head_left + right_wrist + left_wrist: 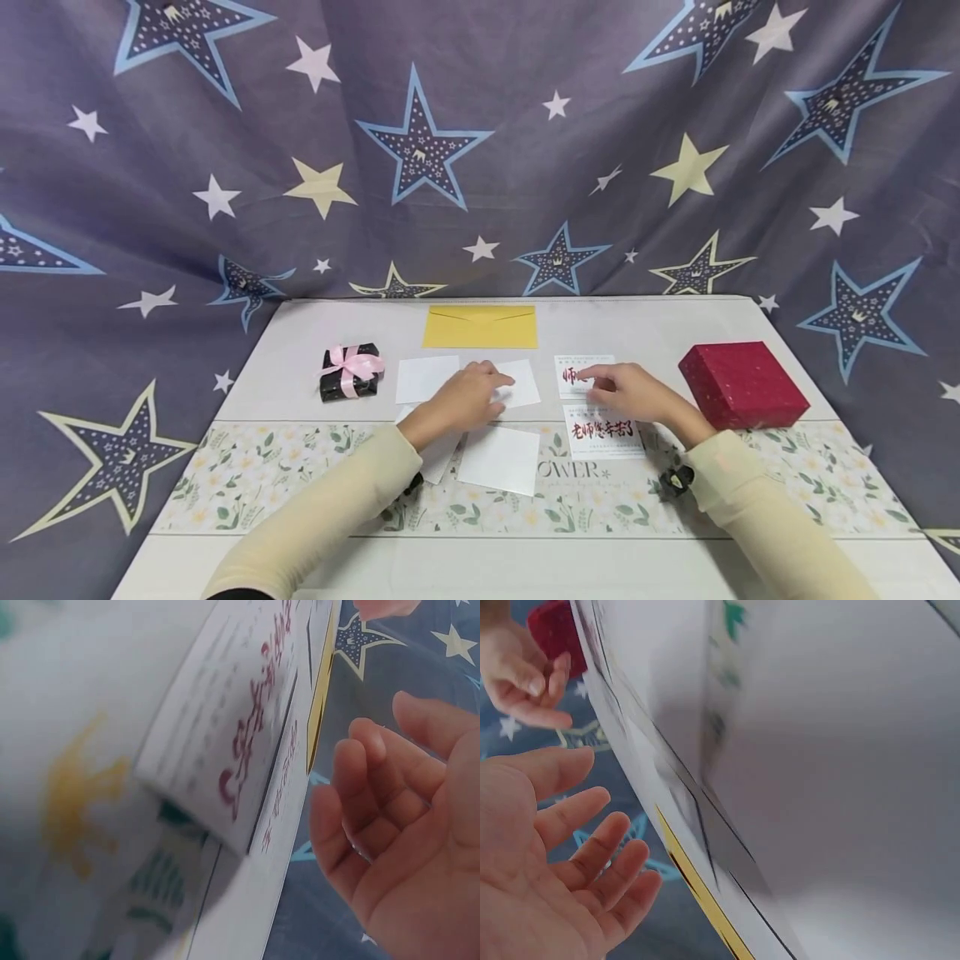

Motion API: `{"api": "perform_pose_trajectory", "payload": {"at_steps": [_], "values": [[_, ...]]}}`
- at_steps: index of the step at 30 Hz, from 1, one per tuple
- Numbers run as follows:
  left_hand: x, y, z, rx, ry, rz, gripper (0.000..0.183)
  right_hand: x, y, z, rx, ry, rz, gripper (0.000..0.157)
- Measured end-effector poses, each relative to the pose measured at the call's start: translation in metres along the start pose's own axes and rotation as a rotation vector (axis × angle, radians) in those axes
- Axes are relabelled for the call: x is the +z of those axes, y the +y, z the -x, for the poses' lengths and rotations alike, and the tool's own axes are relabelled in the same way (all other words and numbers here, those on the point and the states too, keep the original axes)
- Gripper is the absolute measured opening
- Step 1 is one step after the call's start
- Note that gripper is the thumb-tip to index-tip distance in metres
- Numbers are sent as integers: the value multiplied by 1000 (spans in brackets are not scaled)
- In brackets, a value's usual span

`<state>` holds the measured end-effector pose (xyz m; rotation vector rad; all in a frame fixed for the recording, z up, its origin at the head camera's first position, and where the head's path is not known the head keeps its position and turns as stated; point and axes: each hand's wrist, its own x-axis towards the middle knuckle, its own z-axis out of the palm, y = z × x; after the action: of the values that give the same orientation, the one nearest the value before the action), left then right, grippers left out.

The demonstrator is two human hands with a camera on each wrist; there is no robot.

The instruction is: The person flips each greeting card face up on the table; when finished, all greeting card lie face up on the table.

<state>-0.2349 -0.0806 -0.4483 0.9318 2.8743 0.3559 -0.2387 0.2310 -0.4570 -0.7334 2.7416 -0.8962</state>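
Note:
My left hand [462, 398] hovers over several plain white cards, fingers loosely spread with nothing between them. Of these, one white card [420, 382] lies at the upper left, another white card [525, 385] sits just past the fingertips, and a third white card [498, 462] is nearer me; one more is partly hidden under the wrist. Over on the right, my right hand [626, 392] is above two cards with red Chinese writing. It partly covers the upper printed card [566, 383], while the lower printed card [600, 442] shows mostly uncovered. In the right wrist view its fingers bend loosely around nothing.
A yellow envelope [480, 329] lies at the table's back. The black gift box [348, 383] with a pink ribbon stands at the left, and a red box [742, 387] is beside my right wrist. Behind the table hangs a star-patterned curtain [495, 83].

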Motion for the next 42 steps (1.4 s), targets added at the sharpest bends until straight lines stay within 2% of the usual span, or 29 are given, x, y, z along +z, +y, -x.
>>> {"api": "perform_pose_trajectory", "payload": {"at_steps": [7, 15, 21, 26, 33, 38, 42], "values": [[-2, -29, 11, -79, 44, 9, 44, 9, -8, -26, 32, 13, -22, 35], [11, -44, 16, -94, 39, 24, 47, 18, -17, -54, 32, -19, -29, 39], [18, -47, 15, -110, 18, 56, 51, 28, -21, -72, 49, -7, -23, 39], [20, -45, 15, -134, -10, 37, 53, 36, -23, -81, 67, -22, -37, 39], [20, -40, 12, -141, -22, -31, 52, 41, -27, -88, 117, -62, -30, 46], [20, -38, 10, -126, -16, -37, 52, 44, -25, -90, 162, -110, 2, 54], [19, -38, 10, -132, -8, -29, 52, 43, -25, -92, 188, -122, -16, 56]]}}
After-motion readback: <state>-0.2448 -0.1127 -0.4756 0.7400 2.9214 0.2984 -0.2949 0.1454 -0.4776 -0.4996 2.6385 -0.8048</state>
